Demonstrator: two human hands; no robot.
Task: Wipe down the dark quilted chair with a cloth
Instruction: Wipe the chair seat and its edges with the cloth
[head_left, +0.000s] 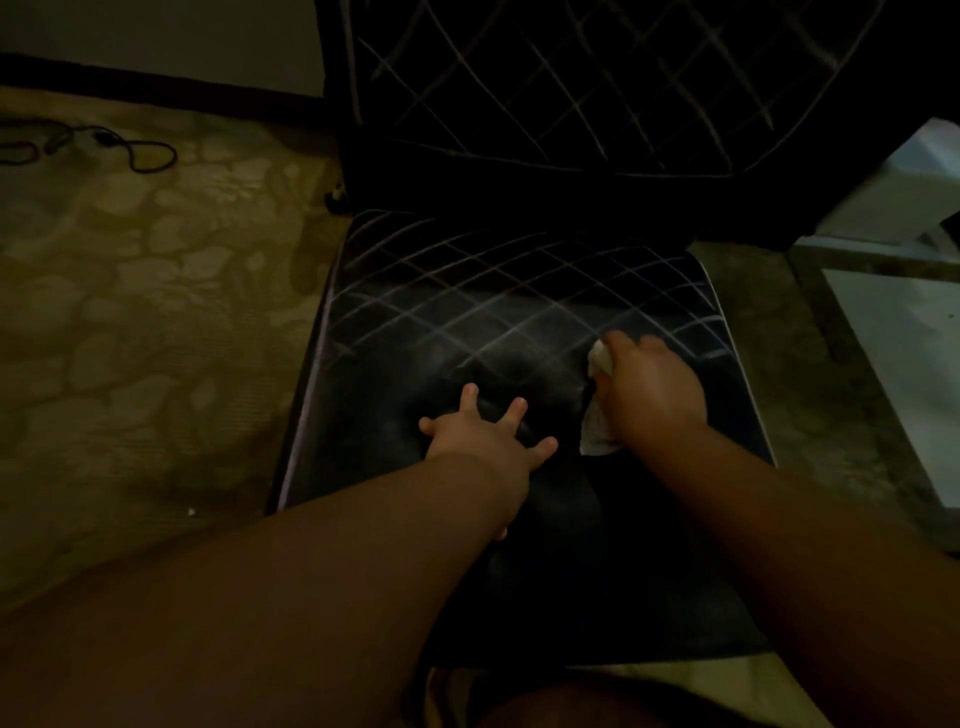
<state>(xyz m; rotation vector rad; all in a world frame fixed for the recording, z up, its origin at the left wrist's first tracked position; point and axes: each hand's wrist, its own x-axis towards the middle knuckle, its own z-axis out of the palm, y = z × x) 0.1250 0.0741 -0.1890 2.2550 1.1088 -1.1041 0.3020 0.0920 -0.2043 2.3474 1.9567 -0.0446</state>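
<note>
Wiping the seat of the dark quilted chair, with the backrest seemingly yet to come.

Nearest, the left hand (480, 434) lies flat with fingers spread on the middle of the seat cushion (415, 322), holding nothing and seemingly bracing the chair. At about 3 o'clock from it, the right hand (649, 384) is curled over a crumpled white cloth (597, 410), pressing it onto the right part of the seat where the pale diamond stitching begins. Farther off, at 12 o'clock, rises the quilted backrest (597, 83). The step in hand looks like the seat wipe; the next move probably calls for sweeping the cloth across the stitched rear half, keeping pressure even over the seams, then lifting to the backrest. A black cable (130, 150) lies on the patterned carpet (156, 312) at 10 o'clock.
</note>
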